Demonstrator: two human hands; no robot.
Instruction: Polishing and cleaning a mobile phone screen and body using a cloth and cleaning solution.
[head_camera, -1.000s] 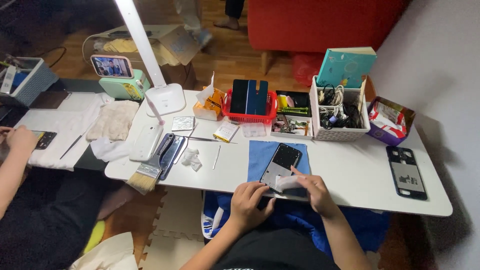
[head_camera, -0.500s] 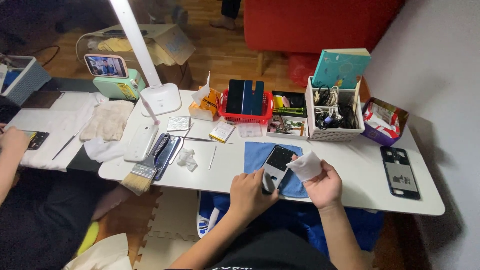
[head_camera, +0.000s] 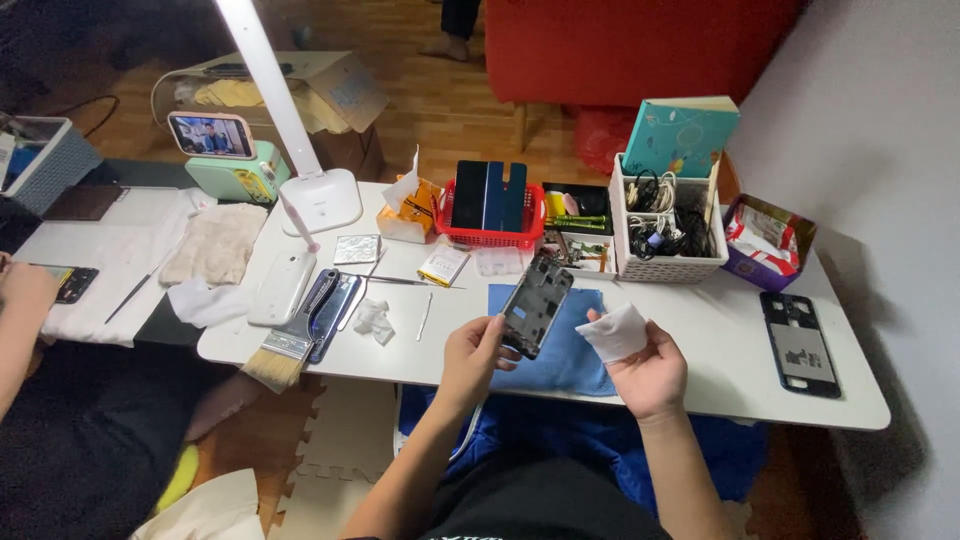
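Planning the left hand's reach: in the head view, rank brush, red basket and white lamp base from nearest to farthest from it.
From the left hand:
1. Red basket, up ahead of it.
2. Brush, out to its left.
3. White lamp base, far back-left.

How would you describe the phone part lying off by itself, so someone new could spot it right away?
Start at the white table and follow it to its far right end, past the purple snack box. There a dark phone back panel lies flat and alone. Unlike the phone frame held up in the left hand, nothing touches it, and no cloth lies beneath it.
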